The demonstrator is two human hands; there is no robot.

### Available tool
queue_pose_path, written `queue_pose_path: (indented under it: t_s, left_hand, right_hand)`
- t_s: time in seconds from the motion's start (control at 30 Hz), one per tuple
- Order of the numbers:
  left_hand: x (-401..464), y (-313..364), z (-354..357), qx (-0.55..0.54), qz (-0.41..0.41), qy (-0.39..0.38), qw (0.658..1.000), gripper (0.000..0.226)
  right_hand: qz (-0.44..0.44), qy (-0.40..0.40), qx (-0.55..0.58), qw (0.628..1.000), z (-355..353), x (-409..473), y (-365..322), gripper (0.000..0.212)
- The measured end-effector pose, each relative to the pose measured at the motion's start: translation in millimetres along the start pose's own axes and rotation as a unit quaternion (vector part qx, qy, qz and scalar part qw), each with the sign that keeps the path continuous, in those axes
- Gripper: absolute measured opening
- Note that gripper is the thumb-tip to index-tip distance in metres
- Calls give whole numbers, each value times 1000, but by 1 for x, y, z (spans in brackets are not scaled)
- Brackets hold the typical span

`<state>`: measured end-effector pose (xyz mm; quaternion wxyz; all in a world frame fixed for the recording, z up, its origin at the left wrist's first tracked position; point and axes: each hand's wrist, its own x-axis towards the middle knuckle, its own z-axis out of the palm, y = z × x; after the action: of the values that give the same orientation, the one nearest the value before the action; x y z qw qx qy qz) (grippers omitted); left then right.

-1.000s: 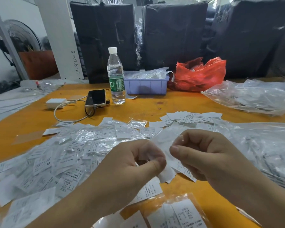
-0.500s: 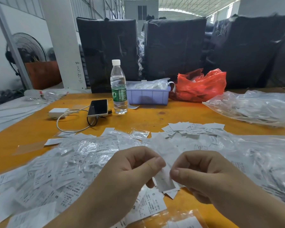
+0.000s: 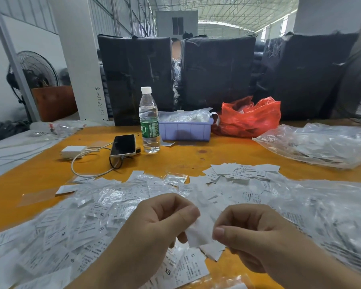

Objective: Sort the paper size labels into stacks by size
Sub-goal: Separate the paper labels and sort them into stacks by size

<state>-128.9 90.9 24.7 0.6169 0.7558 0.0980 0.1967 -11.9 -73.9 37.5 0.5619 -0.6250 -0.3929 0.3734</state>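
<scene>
Both my hands hold a small bunch of white paper labels (image 3: pixel 200 232) just above the orange table (image 3: pixel 196 157). My left hand (image 3: pixel 154 228) pinches the bunch from the left between thumb and curled fingers. My right hand (image 3: pixel 250 232) pinches it from the right. A wide heap of loose labels and small clear bags (image 3: pixel 75 217) covers the table at the left, printed XL, M, S and XS. A smaller pile of labels (image 3: pixel 240 172) lies farther back in the middle.
A water bottle (image 3: pixel 149 122), a phone (image 3: pixel 123 145) with charger and cable (image 3: pixel 73 151), a lilac bin (image 3: pixel 186 129) and a red plastic bag (image 3: pixel 250 116) stand at the back. Clear bags of labels (image 3: pixel 321 142) lie at the right.
The camera has tilted up, so my hands sit lower in view. Both hands keep pinching the bunch of labels, which now shows between the thumbs.
</scene>
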Motion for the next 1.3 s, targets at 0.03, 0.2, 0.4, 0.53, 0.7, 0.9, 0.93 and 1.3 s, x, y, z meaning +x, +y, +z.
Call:
queue_pose_path:
  t_s: [0.03, 0.2, 0.4, 0.53, 0.7, 0.9, 0.93, 1.3]
  left_hand:
    - [0, 0, 0, -2, 3, 1, 1000, 37]
    - [-1, -1, 4, 7, 18, -10, 1000, 37]
    - [-3, 0, 5, 3, 16, 11, 1000, 42]
    - [-3, 0, 5, 5, 14, 35, 999, 44]
    - [-3, 4, 2, 7, -6, 23, 1000, 31]
    - [-4, 5, 1, 8, -5, 23, 1000, 17]
    - [-4, 5, 2, 8, -1, 25, 1000, 17]
    - [-11, 2, 5, 103, 30, 44, 993, 50]
  right_hand:
    - [0, -2, 2, 1000, 1, 0, 0, 9]
    - [-17, 9, 32, 999, 4, 0, 2, 15]
    - [-35, 16, 23, 999, 5, 0, 5, 10]
    - [-24, 11, 27, 999, 4, 1, 6, 11]
    - [-9, 9, 47, 999, 4, 1, 7, 9]
    - [-3, 13, 58, 998, 4, 1, 8, 20]
    - [-1, 12, 64, 998, 4, 1, 8, 22]
    - [26, 3, 134, 991, 2, 2, 9, 31]
